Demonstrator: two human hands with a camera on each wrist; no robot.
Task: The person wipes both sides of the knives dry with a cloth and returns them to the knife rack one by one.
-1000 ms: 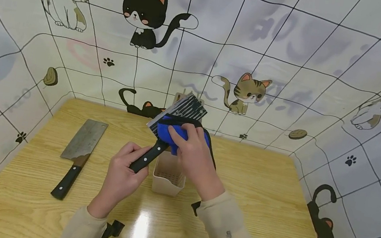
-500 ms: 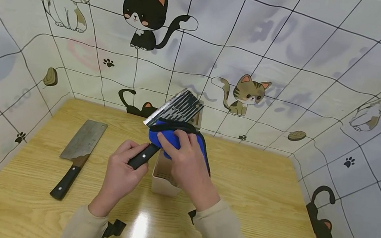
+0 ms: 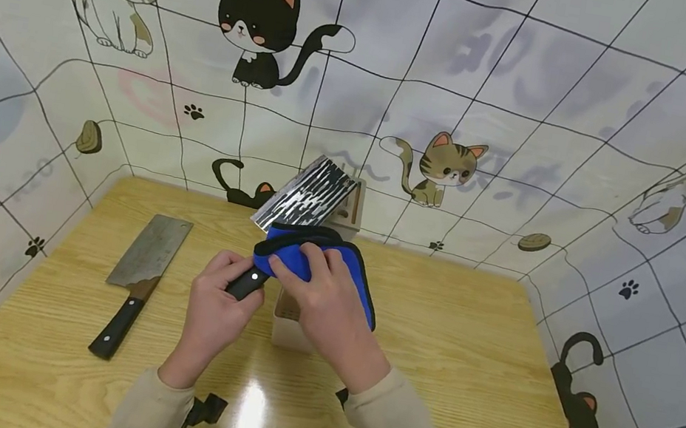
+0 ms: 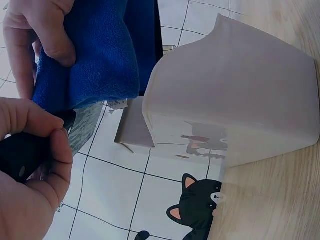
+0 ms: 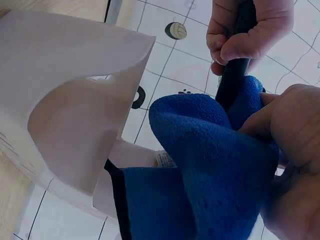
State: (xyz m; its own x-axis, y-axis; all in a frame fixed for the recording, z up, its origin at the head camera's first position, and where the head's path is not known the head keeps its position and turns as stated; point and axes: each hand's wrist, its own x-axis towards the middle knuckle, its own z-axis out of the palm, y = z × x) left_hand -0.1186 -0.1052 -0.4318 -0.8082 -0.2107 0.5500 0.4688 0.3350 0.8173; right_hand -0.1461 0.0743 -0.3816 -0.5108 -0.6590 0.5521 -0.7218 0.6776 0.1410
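Observation:
In the head view a cleaver (image 3: pixel 309 194) with a streaked, reflective blade is held raised over the table, blade pointing up and away. My left hand (image 3: pixel 215 317) grips its black riveted handle (image 3: pixel 247 283). Folded around the upper handle and blade base is a blue cloth (image 3: pixel 290 257) with black edging, which my right hand (image 3: pixel 337 310) pinches between thumb and fingers. In the left wrist view the left thumb and forefinger close on the handle (image 4: pixel 22 155), right beside the cloth (image 4: pixel 100 55). The right wrist view shows the cloth (image 5: pixel 215 150) bunched over the handle, hiding the blade.
A second cleaver (image 3: pixel 146 265) lies flat at the left of the wooden table (image 3: pixel 451 336). Beneath the hands stands a beige plastic holder (image 3: pixel 290 333), partly hidden. Behind the raised blade is another beige slotted piece (image 3: pixel 354 204), against the cat-patterned backdrop (image 3: pixel 527 71).
My right hand has slid the cloth down and left, from the blade base onto the upper handle, toward my left hand. More blade shows, and the cleaver has shifted slightly left.

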